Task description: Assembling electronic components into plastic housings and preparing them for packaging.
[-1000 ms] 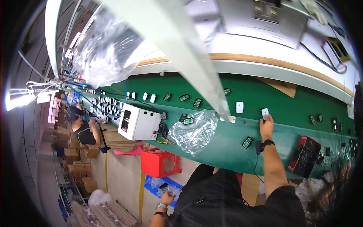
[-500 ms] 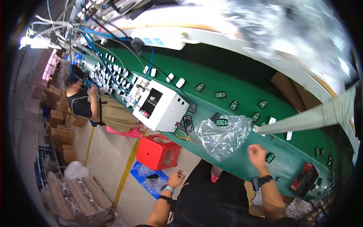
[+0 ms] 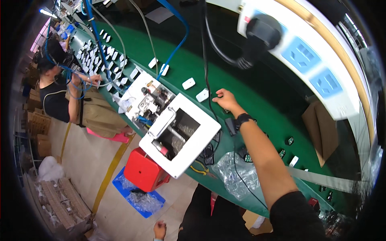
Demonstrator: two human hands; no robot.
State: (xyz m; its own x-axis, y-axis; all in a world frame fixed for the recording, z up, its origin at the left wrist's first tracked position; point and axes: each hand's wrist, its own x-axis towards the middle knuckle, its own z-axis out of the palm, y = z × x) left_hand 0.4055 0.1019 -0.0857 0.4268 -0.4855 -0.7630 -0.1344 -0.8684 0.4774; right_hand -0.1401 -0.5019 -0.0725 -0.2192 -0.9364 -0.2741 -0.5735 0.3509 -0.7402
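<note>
My right hand (image 3: 226, 100) reaches out over the green bench (image 3: 257, 112), fingers slightly bent and apart with nothing visible in them. Just left of its fingertips lies a white rectangular casing (image 3: 202, 95); a gap seems to separate them. A second white casing (image 3: 188, 83) rests a little farther left. Under the wrist part of a dark piece shows, mostly hidden. My left hand (image 3: 160, 229) hangs low beside my body, away from the bench, its fingers loosely bent and holding nothing I can see.
A white screw-feeding machine (image 3: 185, 132) stands left of my right arm. Black cables and a power strip (image 3: 309, 60) hang above the bench. Yellow-handled pliers (image 3: 201, 168) and a clear plastic bag (image 3: 237, 176) lie near the edge. A red stool (image 3: 144, 170) and seated co-worker (image 3: 56, 96) are left.
My right hand has moved from the near bench, by the plastic bag, forward and left to the white casings. My left hand has dropped lower. The view has shifted toward the machine.
</note>
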